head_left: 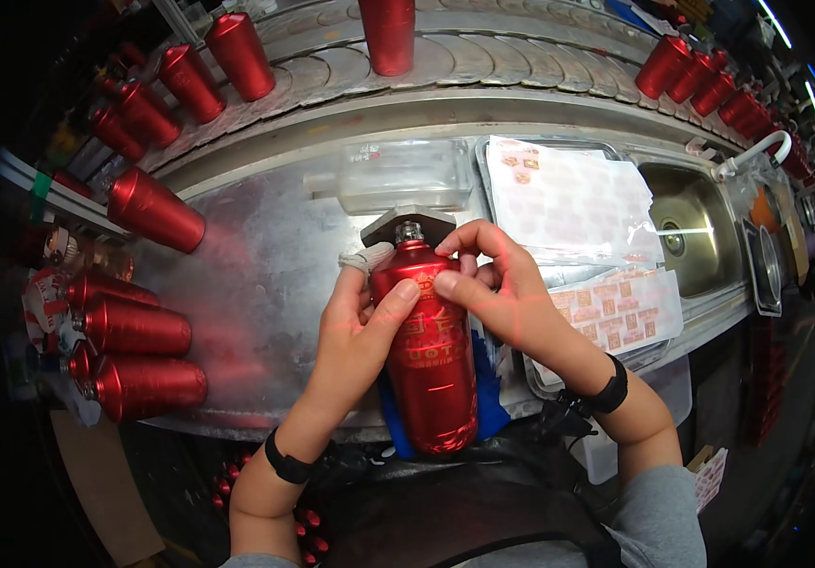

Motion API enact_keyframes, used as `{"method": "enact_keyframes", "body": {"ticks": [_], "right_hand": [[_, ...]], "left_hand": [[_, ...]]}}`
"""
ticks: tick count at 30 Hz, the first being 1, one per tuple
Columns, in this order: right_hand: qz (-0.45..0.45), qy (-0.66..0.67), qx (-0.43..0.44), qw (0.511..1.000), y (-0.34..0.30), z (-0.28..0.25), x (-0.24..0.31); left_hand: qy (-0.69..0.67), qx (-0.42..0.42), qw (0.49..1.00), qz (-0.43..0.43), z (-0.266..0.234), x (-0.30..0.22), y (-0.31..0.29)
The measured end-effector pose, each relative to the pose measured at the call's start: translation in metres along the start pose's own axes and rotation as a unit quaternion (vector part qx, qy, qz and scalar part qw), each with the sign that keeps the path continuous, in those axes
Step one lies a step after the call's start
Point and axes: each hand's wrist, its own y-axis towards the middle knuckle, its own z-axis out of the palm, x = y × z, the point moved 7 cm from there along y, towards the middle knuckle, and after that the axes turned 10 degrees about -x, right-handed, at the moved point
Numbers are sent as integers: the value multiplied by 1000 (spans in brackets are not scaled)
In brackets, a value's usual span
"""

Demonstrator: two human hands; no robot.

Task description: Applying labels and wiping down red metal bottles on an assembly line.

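A shiny red bottle (434, 369) with gold print lies in front of me, its neck pointing away and its base toward my body. Its clear threaded mouth rests at a dark grey block (436, 227). My left hand (360, 317) is closed around the bottle's left side, thumb on the upper body; one fingertip wears a whitish cover. On the right shoulder, my right hand (502, 289) presses with its thumb, the index finger bent beside it. Whether a small label sits under the right fingers I cannot make out. Blue cloth (493, 398) shows beneath the bottle.
Sheets of small labels (620, 312) lie on metal trays to the right, near a sink (687, 227). A clear rectangular bottle (403, 175) lies beyond the block. More red bottles (138, 388) line the left side; others stand on the conveyor (483, 62) at the back.
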Motion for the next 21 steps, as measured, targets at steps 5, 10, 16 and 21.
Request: {"method": "enact_keyframes", "body": {"ticks": [5, 10, 16, 21], "right_hand": [[-77, -64, -29, 995, 6, 3, -2], [-12, -31, -28, 999, 10, 4, -14], [43, 50, -20, 998, -20, -2, -22], [34, 60, 26, 997, -29, 4, -28]], "left_hand": [[23, -32, 999, 17, 2, 0, 3], [60, -48, 996, 49, 0, 1, 9], [24, -12, 997, -68, -14, 19, -12], [-35, 19, 999, -37, -7, 18, -15]]}}
